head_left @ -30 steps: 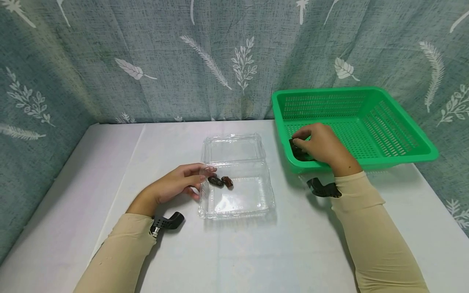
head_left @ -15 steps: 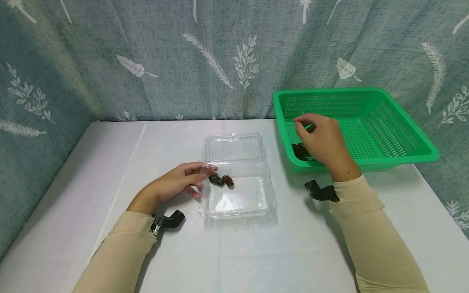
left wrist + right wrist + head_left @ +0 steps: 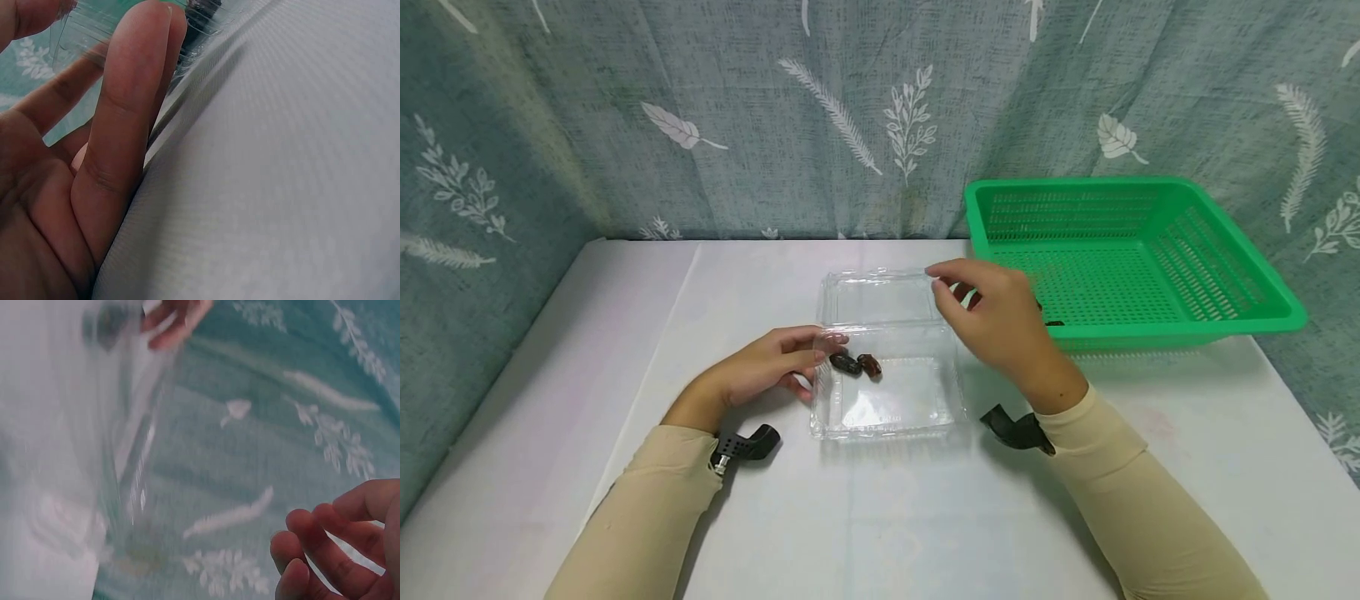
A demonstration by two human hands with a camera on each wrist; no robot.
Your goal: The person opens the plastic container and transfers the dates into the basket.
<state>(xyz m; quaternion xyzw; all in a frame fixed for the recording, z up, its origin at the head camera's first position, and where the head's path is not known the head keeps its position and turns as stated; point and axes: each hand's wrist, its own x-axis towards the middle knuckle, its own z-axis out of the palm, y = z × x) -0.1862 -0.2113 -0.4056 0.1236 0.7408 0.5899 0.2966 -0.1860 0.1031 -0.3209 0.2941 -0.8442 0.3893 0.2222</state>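
Note:
A clear plastic clamshell box (image 3: 917,408) lies with its lid (image 3: 880,298) laid back behind it. Two dark brown dates (image 3: 846,363) sit close together at the left inside the box. My left hand (image 3: 767,367) holds the box's left edge, thumb and fingers at the rim; in the left wrist view its fingers (image 3: 134,69) overlap the clear plastic. My right hand (image 3: 1000,321) hangs above the box's right back corner, fingers curled round a date that is mostly hidden by them. In the right wrist view the fingertips (image 3: 300,544) are bent toward each other.
A green perforated plastic basket (image 3: 1150,329) stands at the back right, with more dates (image 3: 1054,323) at its near left, partly hidden by my right hand. A white cloth (image 3: 887,533) covers the table. A patterned curtain (image 3: 760,150) hangs behind it.
My right hand has lifted out of the green basket and moved left to the clamshell box. The left hand stays at the box's edge, and the two dates inside lie as before.

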